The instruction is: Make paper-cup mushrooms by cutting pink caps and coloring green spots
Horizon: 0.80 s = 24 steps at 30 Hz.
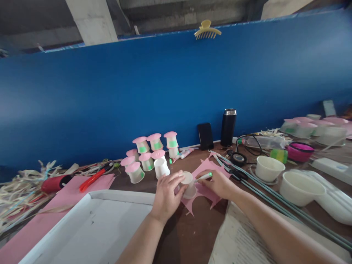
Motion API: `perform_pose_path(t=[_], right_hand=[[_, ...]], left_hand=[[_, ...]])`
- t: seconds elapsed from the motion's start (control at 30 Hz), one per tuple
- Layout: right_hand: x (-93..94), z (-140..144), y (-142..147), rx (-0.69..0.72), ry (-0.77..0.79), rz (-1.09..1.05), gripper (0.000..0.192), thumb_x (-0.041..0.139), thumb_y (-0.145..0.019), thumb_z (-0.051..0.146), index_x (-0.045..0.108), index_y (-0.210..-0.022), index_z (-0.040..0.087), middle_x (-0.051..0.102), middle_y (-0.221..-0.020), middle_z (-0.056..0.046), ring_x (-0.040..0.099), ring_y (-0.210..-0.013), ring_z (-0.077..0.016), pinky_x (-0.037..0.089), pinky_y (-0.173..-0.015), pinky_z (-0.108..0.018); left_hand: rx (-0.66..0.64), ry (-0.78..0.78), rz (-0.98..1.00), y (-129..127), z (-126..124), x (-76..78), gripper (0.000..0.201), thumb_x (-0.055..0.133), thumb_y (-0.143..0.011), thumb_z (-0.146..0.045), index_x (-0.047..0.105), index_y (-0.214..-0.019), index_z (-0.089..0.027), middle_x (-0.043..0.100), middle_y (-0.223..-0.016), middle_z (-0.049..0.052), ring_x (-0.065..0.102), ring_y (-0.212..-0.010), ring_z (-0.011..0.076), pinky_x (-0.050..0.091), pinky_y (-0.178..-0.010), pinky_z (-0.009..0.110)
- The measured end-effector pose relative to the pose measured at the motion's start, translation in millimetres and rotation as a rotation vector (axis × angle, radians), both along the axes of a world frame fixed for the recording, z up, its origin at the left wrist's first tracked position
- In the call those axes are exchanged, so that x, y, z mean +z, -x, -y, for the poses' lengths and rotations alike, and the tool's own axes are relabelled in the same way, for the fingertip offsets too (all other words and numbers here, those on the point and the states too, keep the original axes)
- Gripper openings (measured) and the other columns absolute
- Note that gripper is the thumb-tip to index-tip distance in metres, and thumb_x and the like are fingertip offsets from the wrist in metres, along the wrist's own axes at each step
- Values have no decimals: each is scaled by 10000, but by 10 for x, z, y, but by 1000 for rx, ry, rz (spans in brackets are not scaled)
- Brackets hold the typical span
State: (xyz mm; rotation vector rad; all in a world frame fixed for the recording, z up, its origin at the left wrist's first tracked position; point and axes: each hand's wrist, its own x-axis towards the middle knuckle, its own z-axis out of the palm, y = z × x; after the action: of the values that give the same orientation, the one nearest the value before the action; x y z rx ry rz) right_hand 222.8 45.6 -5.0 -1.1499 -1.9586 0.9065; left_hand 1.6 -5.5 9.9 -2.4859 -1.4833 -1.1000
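My left hand is wrapped round a small white cup and steadies it on a jagged sheet of pink paper. A white marker pen with a green end is pinched in my right hand, its tip end close to the cup's side; whether it touches I cannot tell. Just beyond my left hand stands another white cup. Behind it are several upturned cups with round pink paper tops and green patches, some stacked in twos.
A white tray lies at left, beside pink sheets and red-handled scissors. A phone and black flask stand against the blue partition. At right are grey-blue rods, white bowls and a power strip.
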Motion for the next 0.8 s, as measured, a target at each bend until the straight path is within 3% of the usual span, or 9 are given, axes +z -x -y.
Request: perform_pose_path(t=[0.37,0.8], right_hand=[[178,135,-40,-30,-60,152,188,602,-788,271,740,-900,207,742,-991,-72,664,-928,-249,495,-838,-347],[343,320,-36,-26,-123,325,177,596,-773,276,733,-886,277,739,-960,-18,661,-906,-226,474,-791,-303]], left_hand=[[5,11,-16,4,-6,-8,276,519,-877,-390,628,-1106,-281,617,-1257,43,564,-1146,236,403,-980,460],[19,2,-26,-9,-12,-8,276,526,-872,-379,634,-1100,-266,628,-1239,63,565,-1147,247,406,-980,470]])
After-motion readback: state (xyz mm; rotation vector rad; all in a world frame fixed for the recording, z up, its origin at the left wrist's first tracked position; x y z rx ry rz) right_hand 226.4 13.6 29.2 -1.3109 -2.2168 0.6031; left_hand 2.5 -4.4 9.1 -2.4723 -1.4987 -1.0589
